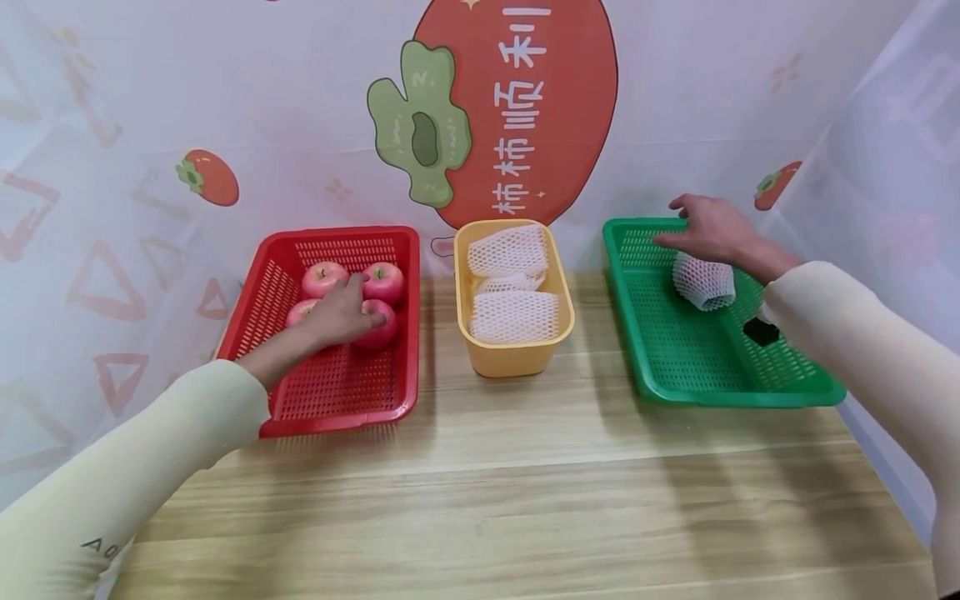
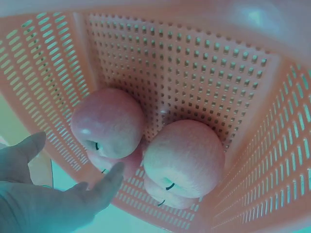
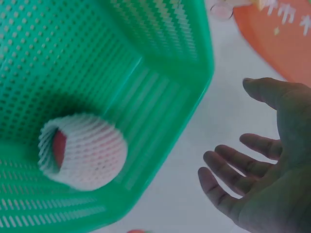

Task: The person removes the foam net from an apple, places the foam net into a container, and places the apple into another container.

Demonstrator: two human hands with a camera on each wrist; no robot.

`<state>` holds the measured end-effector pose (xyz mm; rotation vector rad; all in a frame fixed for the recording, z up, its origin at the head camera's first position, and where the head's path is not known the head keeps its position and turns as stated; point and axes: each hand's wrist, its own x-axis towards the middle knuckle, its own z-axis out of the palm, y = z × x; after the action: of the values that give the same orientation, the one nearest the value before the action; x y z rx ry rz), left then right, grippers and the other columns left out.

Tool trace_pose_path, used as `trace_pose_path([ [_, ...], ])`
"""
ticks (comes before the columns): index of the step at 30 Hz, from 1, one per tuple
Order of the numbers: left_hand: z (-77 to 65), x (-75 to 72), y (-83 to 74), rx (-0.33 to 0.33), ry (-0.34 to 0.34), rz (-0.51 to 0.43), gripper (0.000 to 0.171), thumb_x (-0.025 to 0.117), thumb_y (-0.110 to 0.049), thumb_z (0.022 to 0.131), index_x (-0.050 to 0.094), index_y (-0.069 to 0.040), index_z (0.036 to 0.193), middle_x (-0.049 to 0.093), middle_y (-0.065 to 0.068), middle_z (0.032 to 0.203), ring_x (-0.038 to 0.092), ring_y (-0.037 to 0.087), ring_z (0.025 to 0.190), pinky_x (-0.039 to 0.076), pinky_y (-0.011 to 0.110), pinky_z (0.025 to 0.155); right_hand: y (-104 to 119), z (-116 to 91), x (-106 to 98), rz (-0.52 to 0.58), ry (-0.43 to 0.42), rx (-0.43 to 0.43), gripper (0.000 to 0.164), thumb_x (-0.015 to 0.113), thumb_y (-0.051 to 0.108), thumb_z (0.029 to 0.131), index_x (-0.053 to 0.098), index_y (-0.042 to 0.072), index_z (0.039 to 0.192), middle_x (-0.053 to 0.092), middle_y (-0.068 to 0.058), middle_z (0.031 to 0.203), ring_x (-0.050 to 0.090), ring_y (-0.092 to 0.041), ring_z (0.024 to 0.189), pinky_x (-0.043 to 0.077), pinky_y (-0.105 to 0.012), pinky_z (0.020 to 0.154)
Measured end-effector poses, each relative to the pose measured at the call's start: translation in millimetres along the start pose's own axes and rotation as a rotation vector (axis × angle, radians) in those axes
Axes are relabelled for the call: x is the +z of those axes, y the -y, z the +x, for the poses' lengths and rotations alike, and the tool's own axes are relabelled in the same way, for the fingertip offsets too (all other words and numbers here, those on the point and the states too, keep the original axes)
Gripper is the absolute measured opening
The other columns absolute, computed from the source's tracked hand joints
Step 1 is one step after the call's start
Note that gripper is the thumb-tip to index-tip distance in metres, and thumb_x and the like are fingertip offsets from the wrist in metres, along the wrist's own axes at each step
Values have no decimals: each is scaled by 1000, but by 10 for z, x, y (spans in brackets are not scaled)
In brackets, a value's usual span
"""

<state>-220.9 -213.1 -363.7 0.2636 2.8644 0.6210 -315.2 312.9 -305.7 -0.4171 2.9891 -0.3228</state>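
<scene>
Several red apples [image 1: 325, 277] lie in the red basket [image 1: 412, 358] on the left. Over them hovers my left hand [image 1: 337, 317], nearest the front right apple [image 1: 381, 330]; thumb and fingers are spread in the left wrist view, with a gap visible beside the apples [image 2: 186, 158]. On the right, an apple in a white foam net [image 1: 703, 287] sits in the green basket [image 1: 633, 342]; red fruit shows through the net's opening in the right wrist view. Above that basket's far side is my right hand [image 1: 716, 232], fingers spread and apart from the netted apple [image 3: 95, 153].
Between the baskets stands a yellow bin [image 1: 512, 362] holding white foam nets [image 1: 516, 317]. All three containers rest on a wooden table [image 1: 480, 483]. A printed cloth [image 1: 300, 100] hangs right behind them.
</scene>
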Motion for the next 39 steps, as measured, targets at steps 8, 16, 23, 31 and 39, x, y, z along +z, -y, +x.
trace_pose_path([
  [8, 11, -47, -50, 12, -48, -37, 77, 66, -31, 90, 29, 8, 144, 48, 29, 133, 49, 40, 118, 43, 58, 100, -348, -14, 55, -34, 116, 121, 89, 58, 51, 92, 28, -15, 143, 39, -41, 134, 45, -54, 116, 43, -64, 91],
  [16, -15, -94, -128, 11, -34, -74, 84, 67, -39, 89, 26, 6, 147, 36, 27, 148, 32, 41, 138, 32, 60, 109, -627, 1, 173, -49, 252, 165, 90, 58, 49, 93, 26, -22, 138, 38, -46, 128, 51, -53, 106, 47, -61, 84],
  [23, -39, -49, -204, 27, -47, -94, 84, 71, -38, 86, 29, 5, 146, 44, 25, 139, 42, 37, 129, 36, 56, 108, -740, 35, 323, -59, 261, 168, 74, 61, 45, 92, 43, -22, 117, 50, -40, 109, 57, -42, 87, 50, -53, 73],
  [31, -173, 52, -362, 110, -47, -78, 74, 72, -39, 86, 37, -4, 141, 54, 16, 114, 58, 28, 90, 51, 42, 83, -810, 66, 480, -29, 263, 181, 63, 62, 39, 91, 46, -18, 110, 54, -33, 97, 57, -38, 80, 51, -48, 65],
  [39, -295, 120, -495, 98, -2, -58, 89, 73, -47, 84, 30, -6, 149, 49, 13, 136, 52, 28, 119, 48, 48, 99, -865, 99, 592, 10, 278, 179, 59, 64, 38, 89, 49, -17, 104, 55, -31, 93, 55, -39, 82, 51, -47, 66],
])
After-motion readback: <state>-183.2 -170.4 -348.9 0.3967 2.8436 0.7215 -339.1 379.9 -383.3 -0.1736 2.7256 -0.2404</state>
